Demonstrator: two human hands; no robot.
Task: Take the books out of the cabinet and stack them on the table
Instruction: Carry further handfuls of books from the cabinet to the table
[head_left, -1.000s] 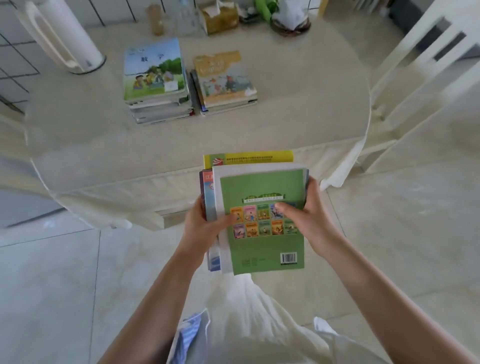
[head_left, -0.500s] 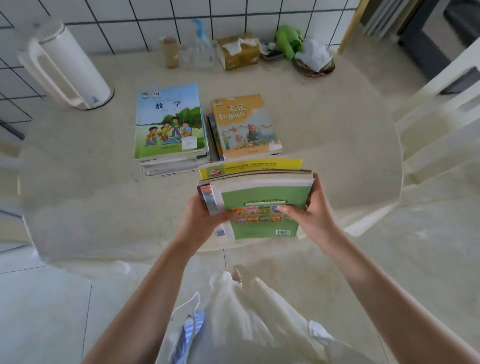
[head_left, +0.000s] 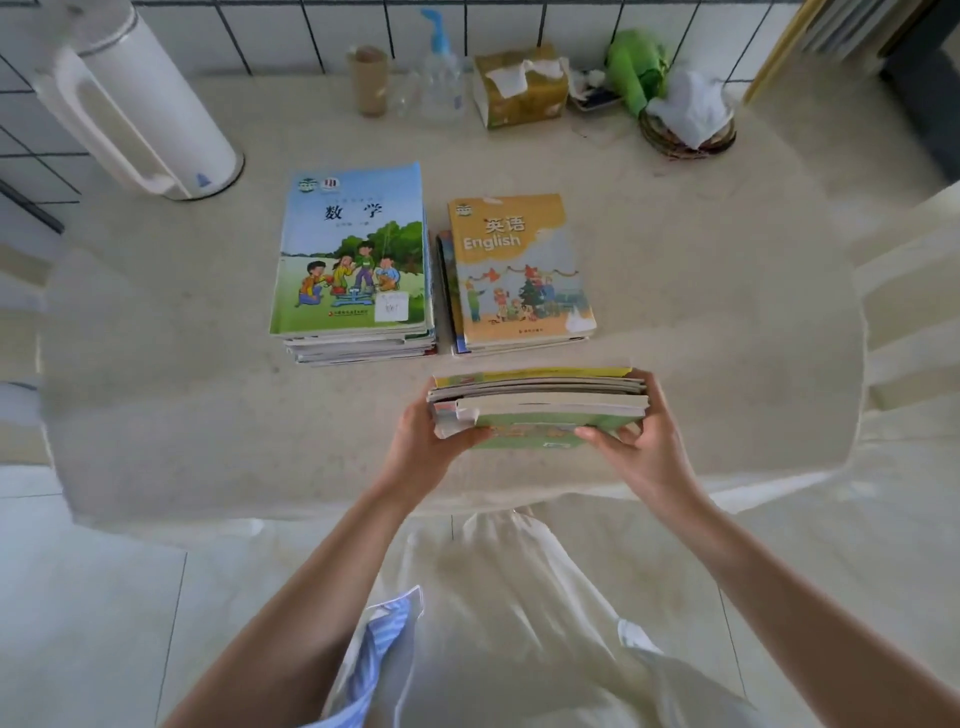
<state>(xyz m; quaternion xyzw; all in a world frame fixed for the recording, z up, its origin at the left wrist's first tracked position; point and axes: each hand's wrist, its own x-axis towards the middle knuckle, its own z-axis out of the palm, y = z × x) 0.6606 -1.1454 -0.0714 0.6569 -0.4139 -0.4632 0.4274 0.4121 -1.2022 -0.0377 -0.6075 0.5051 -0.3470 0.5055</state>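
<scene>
The held bundle of books (head_left: 537, 402) has moved forward, now over the table's (head_left: 727, 322) near edge; left hand (head_left: 423, 447) and right hand (head_left: 641, 441) fingers gripping its sides, just short of the two stacks (head_left: 353, 249).

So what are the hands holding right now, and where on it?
A bundle of books, gripped at its short ends: left hand on the left end, right hand on the right.

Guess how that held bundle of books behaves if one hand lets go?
The bundle of books is several thin paperbacks, so it would probably sag and fan open. Its edges already sit uneven, so the glossy covers may slide apart. Both the left hand and the right hand grip it, which suggests it is fairly heavy for one hand.
</scene>
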